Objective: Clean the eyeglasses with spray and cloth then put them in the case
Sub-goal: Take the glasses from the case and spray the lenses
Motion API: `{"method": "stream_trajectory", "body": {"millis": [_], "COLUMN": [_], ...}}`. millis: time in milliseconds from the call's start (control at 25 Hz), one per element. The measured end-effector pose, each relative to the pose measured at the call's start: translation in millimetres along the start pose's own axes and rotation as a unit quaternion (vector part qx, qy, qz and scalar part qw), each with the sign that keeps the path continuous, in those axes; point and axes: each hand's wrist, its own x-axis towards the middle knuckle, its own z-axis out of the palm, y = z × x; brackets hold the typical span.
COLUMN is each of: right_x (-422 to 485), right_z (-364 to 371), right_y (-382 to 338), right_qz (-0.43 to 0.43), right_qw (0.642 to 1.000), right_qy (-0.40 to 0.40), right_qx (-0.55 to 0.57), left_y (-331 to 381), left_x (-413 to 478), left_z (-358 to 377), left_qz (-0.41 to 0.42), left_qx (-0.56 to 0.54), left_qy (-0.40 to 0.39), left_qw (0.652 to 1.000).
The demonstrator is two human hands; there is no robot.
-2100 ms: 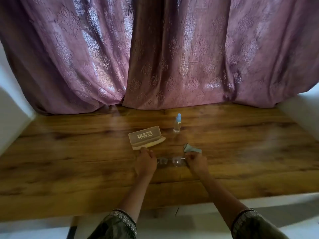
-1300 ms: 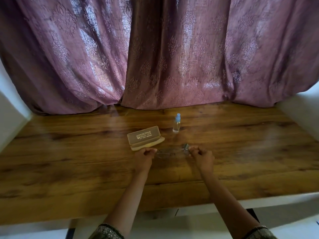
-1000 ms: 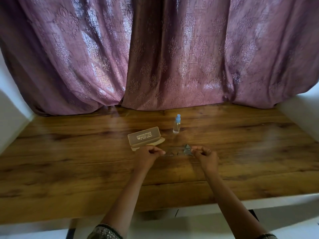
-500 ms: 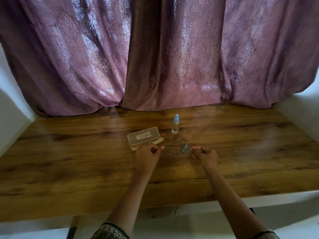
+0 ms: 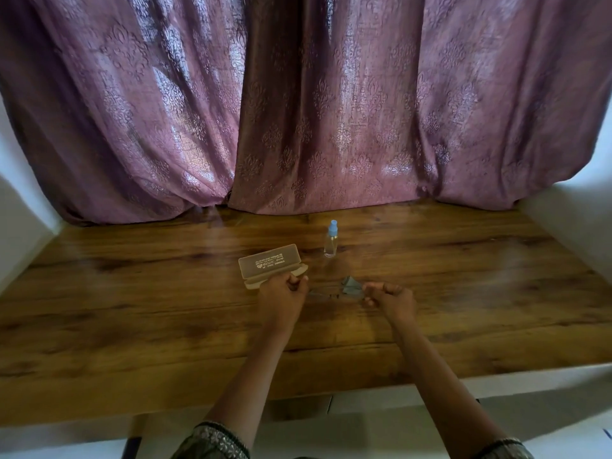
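Thin-framed eyeglasses (image 5: 326,294) are held low over the wooden table (image 5: 132,313) between both hands. My left hand (image 5: 281,298) pinches their left end and my right hand (image 5: 390,298) pinches their right end. A small grey-blue cloth (image 5: 350,285) sits by the right lens, just left of my right hand; whether it lies on the table or is held I cannot tell. The beige glasses case (image 5: 271,265) lies open behind my left hand, lid raised. A clear spray bottle (image 5: 331,244) with a blue cap stands upright behind the glasses.
Purple patterned curtains (image 5: 298,111) hang along the table's far edge. White walls (image 5: 26,207) close in on both sides. The table's near edge (image 5: 331,385) runs under my forearms.
Both hands have carried the glasses away from me toward the case and bottle, and the hands have drawn a little apart. The cloth now sits by the right lens. Case and bottle have not moved.
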Motion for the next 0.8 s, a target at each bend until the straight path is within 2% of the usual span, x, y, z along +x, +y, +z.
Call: {"method": "stream_trajectory", "body": {"millis": [160, 320, 400, 560, 800], "right_x": [2.8, 2.2, 1.3, 5.4, 3.4], "right_z": [-2.5, -3.0, -0.3, 4.5, 12.0], "right_y": [-3.0, -17.3, -24.6, -26.0, -26.3], "right_qz": [0.001, -0.013, -0.028, -0.074, -0.091], "right_qw": [1.000, 0.989, 0.979, 0.950, 0.958], "right_qy": [-0.021, -0.112, -0.131, -0.092, -0.005], "right_qx": [-0.019, -0.097, -0.154, -0.289, -0.273], "left_y": [-2.0, -5.3, -7.6, -6.1, 1.6], "left_x": [3.2, 4.6, 4.8, 5.3, 8.3], "left_z": [1.5, 1.6, 2.4, 1.7, -1.5], "left_qz": [-0.026, -0.027, -0.032, -0.045, -0.062], "left_qx": [-0.022, -0.027, -0.028, -0.037, -0.044], "left_qy": [0.005, 0.005, 0.003, 0.011, 0.015], "left_qw": [0.999, 0.999, 0.999, 0.998, 0.997]}}
